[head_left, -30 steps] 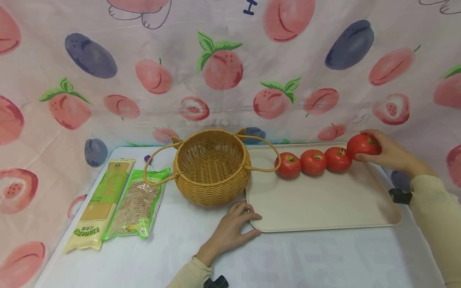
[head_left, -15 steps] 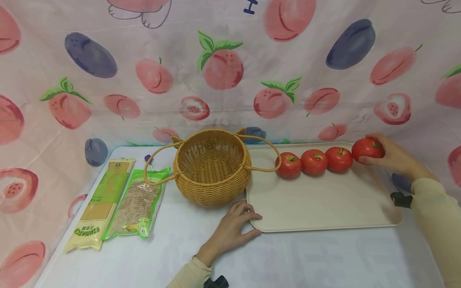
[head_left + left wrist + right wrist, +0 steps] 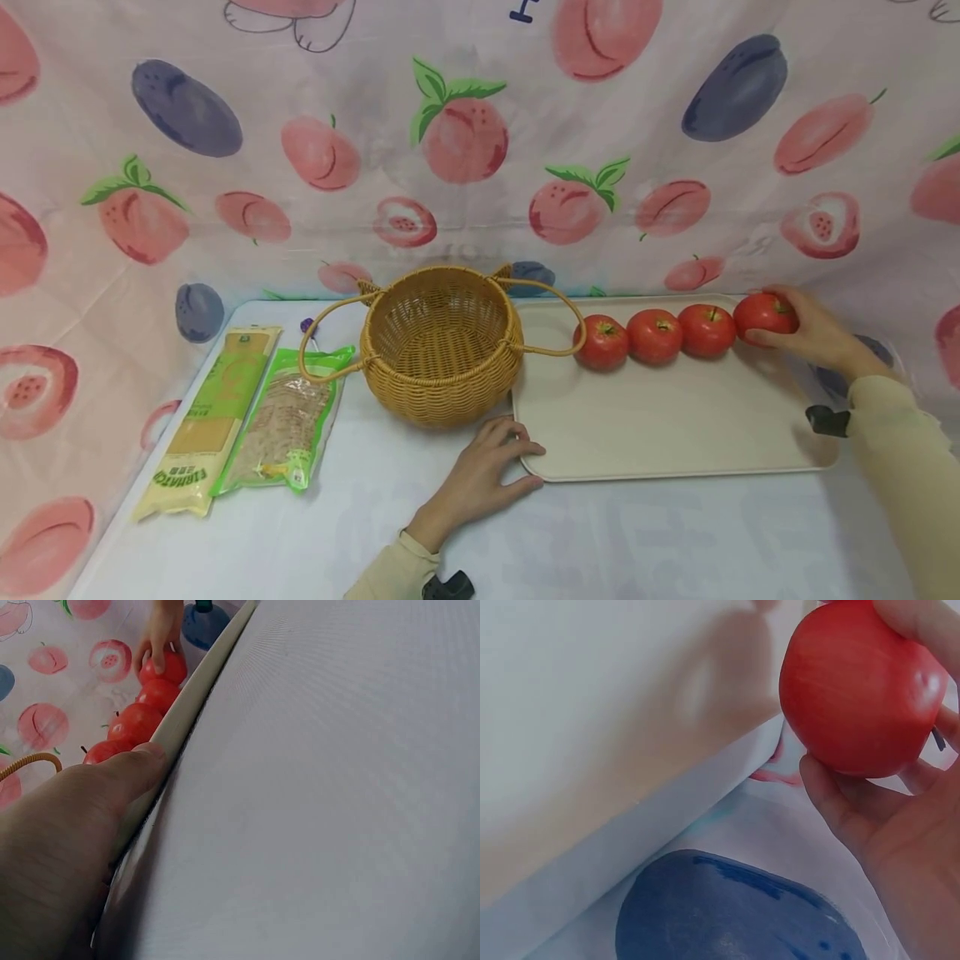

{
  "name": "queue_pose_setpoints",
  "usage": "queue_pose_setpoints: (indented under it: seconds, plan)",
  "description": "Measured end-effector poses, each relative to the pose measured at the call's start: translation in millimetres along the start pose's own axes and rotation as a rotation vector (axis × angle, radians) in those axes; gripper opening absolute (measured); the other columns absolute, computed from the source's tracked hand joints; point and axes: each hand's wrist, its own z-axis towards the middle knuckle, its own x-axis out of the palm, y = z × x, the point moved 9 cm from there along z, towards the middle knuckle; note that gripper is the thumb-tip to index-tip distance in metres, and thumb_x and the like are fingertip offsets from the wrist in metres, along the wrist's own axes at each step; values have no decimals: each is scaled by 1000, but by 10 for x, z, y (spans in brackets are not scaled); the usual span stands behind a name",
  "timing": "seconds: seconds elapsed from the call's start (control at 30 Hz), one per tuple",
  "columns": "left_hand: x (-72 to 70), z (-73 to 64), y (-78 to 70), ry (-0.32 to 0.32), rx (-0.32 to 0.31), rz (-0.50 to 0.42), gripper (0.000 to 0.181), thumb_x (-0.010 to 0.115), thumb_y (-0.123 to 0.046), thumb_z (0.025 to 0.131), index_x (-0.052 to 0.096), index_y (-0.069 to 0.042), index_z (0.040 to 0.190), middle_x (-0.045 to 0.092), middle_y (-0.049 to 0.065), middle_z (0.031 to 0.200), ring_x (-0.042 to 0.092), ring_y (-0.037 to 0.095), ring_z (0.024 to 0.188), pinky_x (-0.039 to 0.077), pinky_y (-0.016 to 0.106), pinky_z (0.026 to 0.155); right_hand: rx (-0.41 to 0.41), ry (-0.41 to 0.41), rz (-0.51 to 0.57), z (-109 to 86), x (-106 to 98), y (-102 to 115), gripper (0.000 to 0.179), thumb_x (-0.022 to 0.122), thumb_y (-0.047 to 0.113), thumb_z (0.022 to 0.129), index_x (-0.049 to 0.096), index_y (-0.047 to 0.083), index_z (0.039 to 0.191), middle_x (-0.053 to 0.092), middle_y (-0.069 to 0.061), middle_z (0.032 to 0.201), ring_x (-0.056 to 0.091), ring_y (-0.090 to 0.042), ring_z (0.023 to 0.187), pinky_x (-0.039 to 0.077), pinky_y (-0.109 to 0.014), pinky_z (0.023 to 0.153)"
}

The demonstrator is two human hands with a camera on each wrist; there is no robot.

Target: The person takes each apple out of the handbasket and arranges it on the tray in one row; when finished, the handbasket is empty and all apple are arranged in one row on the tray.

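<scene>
My right hand grips a red apple over the tray's far right end. In the right wrist view, thumb and fingers curve around that apple. Three more red apples sit in a row on the tray, along its back edge; the nearest one in the row touches or almost touches the held apple. My left hand holds the front left corner of the beige tray, fingers bent over the side and thumb along the front rim. The left wrist view shows the thumb on the rim; the other fingers are hidden.
Left of the tray stands a wicker basket, its right handle reaching over the tray beside the leftmost apple. Farther left lie a pack of noodles and a green-edged clear bag. A fruit-print cloth hangs behind the table.
My right hand has brought its apple slightly right and lower, down to the row's right end. The left hand, basket and other apples have not moved.
</scene>
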Motion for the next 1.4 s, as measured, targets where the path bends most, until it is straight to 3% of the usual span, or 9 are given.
queue_pose_setpoints:
  seconds: [0.4,0.77,1.2,1.4]
  plan:
    - [9,0,6,7,3,13,34,62,-51,86,64,-33,115,50,-10,119,39,18,130,40,40,105,-27,12,-4,87,71,-48,88,68,39,85,18,0,146,28,-32,136,31,-53,119,29,-73,93]
    - [0,5,10,5,1,11,34,64,-49,85,64,-32,114,50,-10,118,39,19,130,39,40,105,-85,-45,-6,117,111,-40,80,72,32,82,29,1,141,32,-31,131,36,-50,113,32,-69,90]
    - [12,-3,6,1,4,9,34,63,-50,85,64,-33,115,50,-10,119,39,19,131,39,41,105,-8,68,-8,165,243,-85,86,63,41,88,14,2,148,22,-37,134,30,-56,116,28,-74,93]
    - [22,-1,28,10,-5,7,34,63,-49,86,64,-33,115,50,-10,119,38,19,132,38,42,107,-21,54,-3,178,244,-84,84,65,37,88,17,1,147,23,-37,133,30,-56,115,29,-73,92]
